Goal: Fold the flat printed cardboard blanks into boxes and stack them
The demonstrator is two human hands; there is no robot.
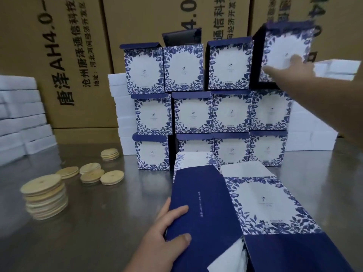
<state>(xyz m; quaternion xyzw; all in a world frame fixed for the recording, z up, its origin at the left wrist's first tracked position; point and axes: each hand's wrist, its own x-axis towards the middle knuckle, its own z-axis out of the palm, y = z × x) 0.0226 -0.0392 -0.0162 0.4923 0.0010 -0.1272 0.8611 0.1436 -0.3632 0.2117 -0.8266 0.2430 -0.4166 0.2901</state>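
Observation:
Folded blue-and-white floral boxes (193,112) stand in a three-row wall at the back of the steel table (98,232). My right hand (290,69) reaches to the top right of the wall. Its straight fingers press on the front of a slightly tilted, blurred folded box (284,46) at the end of the top row. Near the front edge lies a pile of flat printed blanks (265,203). My left hand (172,230) grips the navy panel of a flat blank (200,203), thumb on top and fingers round its edge.
A stack of round wooden lids (45,197) stands at the left, with loose lids (92,173) behind it. White foam trays are piled at the left (19,114) and at the right (314,130). Large brown cartons (78,55) form the back wall.

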